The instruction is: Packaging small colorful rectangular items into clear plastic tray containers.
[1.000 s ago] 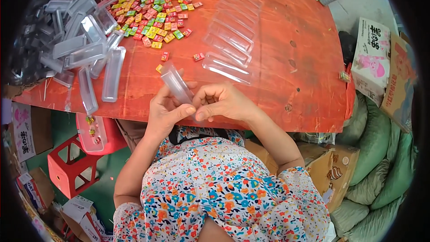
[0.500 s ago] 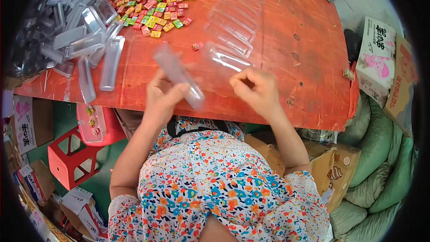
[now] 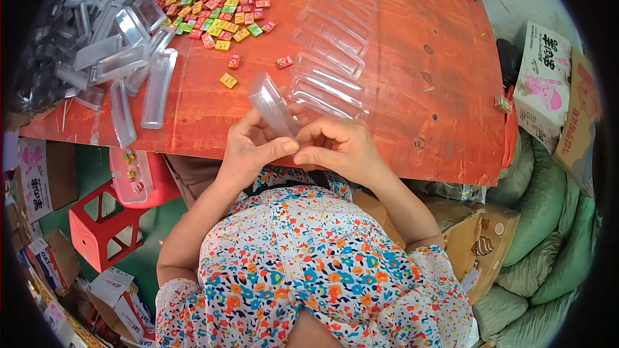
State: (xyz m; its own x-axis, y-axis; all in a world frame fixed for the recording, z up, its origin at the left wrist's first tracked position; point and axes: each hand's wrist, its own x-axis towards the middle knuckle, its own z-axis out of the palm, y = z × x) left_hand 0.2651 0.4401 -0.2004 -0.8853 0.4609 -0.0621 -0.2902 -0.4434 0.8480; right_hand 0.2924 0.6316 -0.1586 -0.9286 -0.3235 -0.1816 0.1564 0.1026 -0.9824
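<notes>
A long, narrow clear plastic tray [image 3: 273,106] is tilted up over the table's near edge. My left hand [image 3: 256,151] is closed around its lower part, thumb on the near end. My right hand [image 3: 342,151] is closed in a pinch at that same end, and its fingertips hide what they grip there. Just beyond, a row of similar clear trays [image 3: 330,95] lies on the red table [image 3: 400,116], stretching away to the far side. Two small candy-like packets, one red [image 3: 234,61] and one yellow [image 3: 228,80], lie left of the held tray.
A heap of loose clear trays [image 3: 119,58] covers the table's left side. Beside it spreads a pile of small colourful packets [image 3: 225,6]. A red stool [image 3: 106,229] stands below on the left. Cardboard boxes [image 3: 545,84] and green sacks [image 3: 541,212] are at the right.
My right hand has moved left to the near end of the tray in my left hand. That tray has shifted right. The two packets left of it now show.
</notes>
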